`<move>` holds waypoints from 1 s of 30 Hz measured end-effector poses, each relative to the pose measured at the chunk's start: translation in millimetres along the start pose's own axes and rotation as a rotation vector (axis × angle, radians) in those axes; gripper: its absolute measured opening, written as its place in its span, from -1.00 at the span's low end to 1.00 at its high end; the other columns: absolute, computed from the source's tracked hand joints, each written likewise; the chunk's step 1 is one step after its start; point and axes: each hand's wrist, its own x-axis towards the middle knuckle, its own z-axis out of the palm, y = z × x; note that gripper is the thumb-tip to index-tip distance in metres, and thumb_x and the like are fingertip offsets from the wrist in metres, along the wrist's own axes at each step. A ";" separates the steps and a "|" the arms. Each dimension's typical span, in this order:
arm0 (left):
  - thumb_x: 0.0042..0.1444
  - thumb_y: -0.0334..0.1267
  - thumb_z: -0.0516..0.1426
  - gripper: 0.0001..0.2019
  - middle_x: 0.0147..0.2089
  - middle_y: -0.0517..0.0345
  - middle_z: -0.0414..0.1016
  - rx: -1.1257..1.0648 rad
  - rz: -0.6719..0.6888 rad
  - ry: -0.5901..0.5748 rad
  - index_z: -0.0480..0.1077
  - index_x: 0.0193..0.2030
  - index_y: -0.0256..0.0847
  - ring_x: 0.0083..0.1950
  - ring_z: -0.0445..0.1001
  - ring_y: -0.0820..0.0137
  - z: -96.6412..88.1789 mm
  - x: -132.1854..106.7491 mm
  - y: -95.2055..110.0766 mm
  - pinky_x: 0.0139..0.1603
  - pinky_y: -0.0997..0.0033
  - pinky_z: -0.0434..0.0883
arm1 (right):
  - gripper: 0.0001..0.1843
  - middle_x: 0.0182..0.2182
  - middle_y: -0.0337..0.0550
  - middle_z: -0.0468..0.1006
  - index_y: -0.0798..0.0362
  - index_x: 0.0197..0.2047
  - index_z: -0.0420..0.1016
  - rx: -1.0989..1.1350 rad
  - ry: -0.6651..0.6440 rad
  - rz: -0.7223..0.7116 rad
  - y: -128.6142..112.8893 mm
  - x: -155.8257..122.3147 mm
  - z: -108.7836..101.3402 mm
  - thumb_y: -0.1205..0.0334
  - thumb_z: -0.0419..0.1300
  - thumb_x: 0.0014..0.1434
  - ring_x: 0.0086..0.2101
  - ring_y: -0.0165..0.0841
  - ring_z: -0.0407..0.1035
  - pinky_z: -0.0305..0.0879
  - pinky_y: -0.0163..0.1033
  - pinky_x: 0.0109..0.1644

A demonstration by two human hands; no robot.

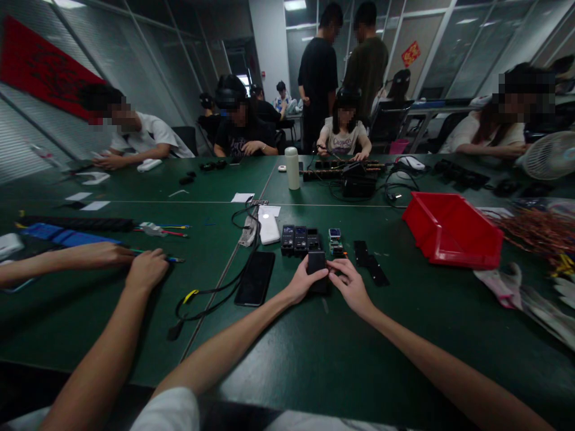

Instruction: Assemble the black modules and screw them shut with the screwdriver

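My left hand [304,282] is closed around a small black device case [317,261], held upright just above the green table. At the case's right edge, my right hand [353,288] grips with thumb and fingertips drawn together; any small part between them is hidden. Right behind the case stand several similar black devices [294,238] with small screens. A bare circuit board [335,242] with a little display lies to their right. Beside it are thin black flat plates [371,263]. A black smartphone [255,279] lies to the left of my left hand.
A red plastic bin [453,254] stands at right, near work gloves [516,293] and copper wire [534,230]. Left lie a black cable [211,291] and a white power bank [269,228]. A co-worker's hands [148,268] handle wires nearby. A pale bottle [292,169] stands ahead; people sit opposite.
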 end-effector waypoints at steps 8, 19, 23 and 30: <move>-0.18 -0.20 0.30 -0.53 -0.17 0.11 0.44 0.017 -0.001 0.014 0.32 -0.10 -0.25 -0.19 0.42 0.40 -0.8 -0.7 -1.0 -0.12 0.37 0.36 | -0.70 -0.07 -0.08 0.29 -0.08 -0.03 0.47 0.001 -0.011 -0.022 4.4 0.0 1.0 0.14 0.12 0.15 -0.04 -0.26 0.28 0.40 -0.23 -0.15; -0.15 -0.21 0.29 -0.53 -0.17 0.08 0.45 -0.005 -0.002 -0.014 0.30 -0.09 -0.27 -0.20 0.43 0.40 -0.5 -0.5 -1.1 -0.12 0.36 0.37 | -0.67 -0.05 -0.08 0.28 -0.09 0.01 0.43 0.010 -0.026 -0.015 2.6 0.3 1.2 0.17 0.09 0.17 -0.09 -0.29 0.30 0.41 -0.25 -0.19; -0.18 -0.19 0.30 -0.51 -0.18 0.10 0.44 0.023 -0.011 0.001 0.31 -0.09 -0.27 -0.19 0.41 0.41 -1.7 -0.4 -2.1 -0.13 0.39 0.36 | -0.67 -0.05 -0.09 0.27 -0.10 0.02 0.42 -0.001 -0.039 -0.014 2.4 0.1 1.2 0.19 0.09 0.17 -0.07 -0.29 0.28 0.41 -0.23 -0.16; -0.17 -0.19 0.30 -0.52 -0.18 0.09 0.45 0.006 0.001 0.001 0.31 -0.09 -0.27 -0.17 0.42 0.39 -0.3 -0.1 -1.5 -0.07 0.34 0.34 | -0.67 -0.04 -0.09 0.26 -0.13 0.03 0.40 -0.001 -0.050 -0.017 3.9 1.1 0.9 0.21 0.09 0.17 -0.05 -0.27 0.27 0.40 -0.21 -0.16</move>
